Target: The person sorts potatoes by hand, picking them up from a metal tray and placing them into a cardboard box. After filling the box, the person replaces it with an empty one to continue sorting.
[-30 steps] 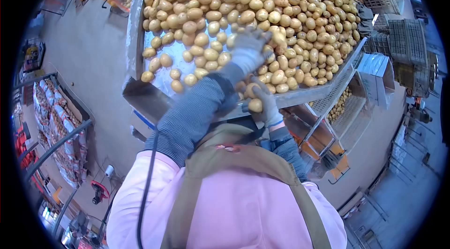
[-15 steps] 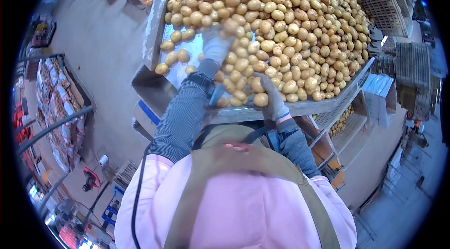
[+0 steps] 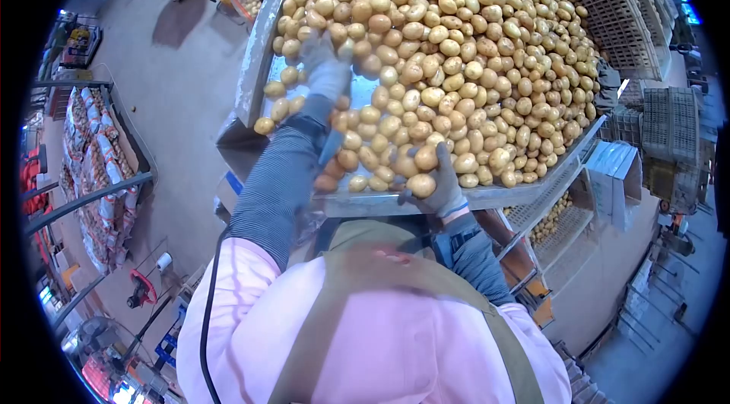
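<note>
From my remote seat I see the right hand point(image 3: 439, 185), in a grey glove, at the near edge of the sorting table point(image 3: 261, 54), right of its middle. Its fingers are curled around one potato point(image 3: 420, 185), which sits in the palm at the table's front lip and touches the nearest potatoes of the heap.

The left hand point(image 3: 325, 68), also gloved, reaches further in along the table's left edge. It lies on the heap of potatoes point(image 3: 471, 62) where the heap thins to bare metal. The glove is blurred, so I cannot tell whether its fingers are spread or closed on anything. A few loose potatoes lie just beside it against the left rim, and more lie along the striped sleeve toward the near edge. The two hands are well apart, with a band of potatoes between them.

The heap covers most of the table, from the far edge down to the right near corner. Below that corner a lower crate point(image 3: 549, 215) holds more potatoes. Stacked crates point(image 3: 601, 1) stand beyond the table's right edge.
</note>
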Demonstrator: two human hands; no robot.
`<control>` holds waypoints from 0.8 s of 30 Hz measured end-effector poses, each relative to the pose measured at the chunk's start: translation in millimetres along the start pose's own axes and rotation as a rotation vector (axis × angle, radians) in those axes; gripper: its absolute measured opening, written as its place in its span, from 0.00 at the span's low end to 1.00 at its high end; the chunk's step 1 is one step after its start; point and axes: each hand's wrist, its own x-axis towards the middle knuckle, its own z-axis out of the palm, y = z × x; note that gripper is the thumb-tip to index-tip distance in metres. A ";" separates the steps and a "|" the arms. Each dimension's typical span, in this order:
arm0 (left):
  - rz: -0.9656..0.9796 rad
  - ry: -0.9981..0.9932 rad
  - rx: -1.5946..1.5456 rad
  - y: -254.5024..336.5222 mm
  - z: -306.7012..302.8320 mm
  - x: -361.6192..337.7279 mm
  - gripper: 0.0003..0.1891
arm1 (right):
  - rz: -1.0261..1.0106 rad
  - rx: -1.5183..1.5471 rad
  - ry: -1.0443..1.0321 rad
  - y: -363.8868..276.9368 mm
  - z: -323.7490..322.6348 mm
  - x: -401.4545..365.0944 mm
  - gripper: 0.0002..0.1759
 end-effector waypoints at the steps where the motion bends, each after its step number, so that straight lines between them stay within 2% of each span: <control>1: 0.023 0.047 0.027 13.0 12.1 -8.1 0.38 | -0.015 -0.030 0.047 -0.7 2.8 -3.3 0.34; 2: -0.129 0.029 -0.270 37.9 10.7 -21.0 0.41 | 0.017 0.099 0.073 5.4 -19.3 2.7 0.37; 3: -0.236 -0.158 -0.448 67.8 -8.6 -35.5 0.39 | 0.053 0.227 0.099 7.9 -32.5 6.5 0.39; 4: -0.007 -0.034 -0.143 71.3 15.5 -59.9 0.37 | 0.016 0.215 0.087 -0.3 -26.5 5.5 0.35; 5: -0.021 -0.069 -0.326 82.6 18.4 -76.3 0.29 | -0.123 -0.058 0.068 -8.7 -17.1 2.4 0.33; 6: 0.052 -0.155 -0.338 87.4 14.7 -87.2 0.24 | -0.258 -0.330 0.048 -17.3 -6.9 -0.7 0.31; 8: 0.188 -0.295 -0.372 101.7 -3.4 -102.5 0.18 | -0.169 -0.437 0.085 -26.3 -12.9 7.4 0.26; 10: 0.314 -0.391 -0.416 123.5 -30.1 -104.6 0.14 | -0.223 -0.586 0.178 -25.2 -18.3 12.5 0.27; 13: 0.501 -0.551 -0.512 111.9 -30.6 -95.6 0.15 | -0.221 -0.327 0.137 -22.1 -12.1 2.4 0.26; 14: 0.542 -0.508 -0.264 100.3 -32.7 -79.7 0.15 | -0.312 -0.261 0.028 -17.2 -9.8 -2.8 0.26; 15: 0.175 -0.545 -0.457 94.8 -43.7 -58.4 0.17 | -0.309 -0.279 0.028 -11.1 -15.4 -7.7 0.27; 16: 0.068 -0.680 0.076 98.0 -60.9 -23.8 0.20 | -0.306 -0.296 0.029 -5.0 -21.0 -12.6 0.28; 17: -0.026 -0.349 -0.032 68.8 -47.1 -13.4 0.22 | -0.303 -0.313 0.030 1.2 -26.6 -17.6 0.29; 18: 0.018 -0.534 0.089 41.1 -28.0 4.5 0.24 | -0.324 -0.563 0.067 5.1 -27.4 -21.5 0.30; 19: 0.190 -0.437 0.226 35.3 -15.7 -1.1 0.22 | -0.276 -0.499 0.091 10.0 -35.9 -20.6 0.32; 21: 0.332 -0.379 0.325 20.2 10.7 -0.9 0.22 | -0.186 -0.363 0.146 19.2 -52.8 -18.6 0.35; 23: 0.230 -0.447 0.230 17.8 14.5 18.0 0.24 | 0.080 0.344 0.093 14.4 -59.6 -12.1 0.35; 24: 0.154 -0.501 0.141 20.9 8.3 21.4 0.26 | 0.045 0.342 0.078 16.0 -61.0 -12.3 0.36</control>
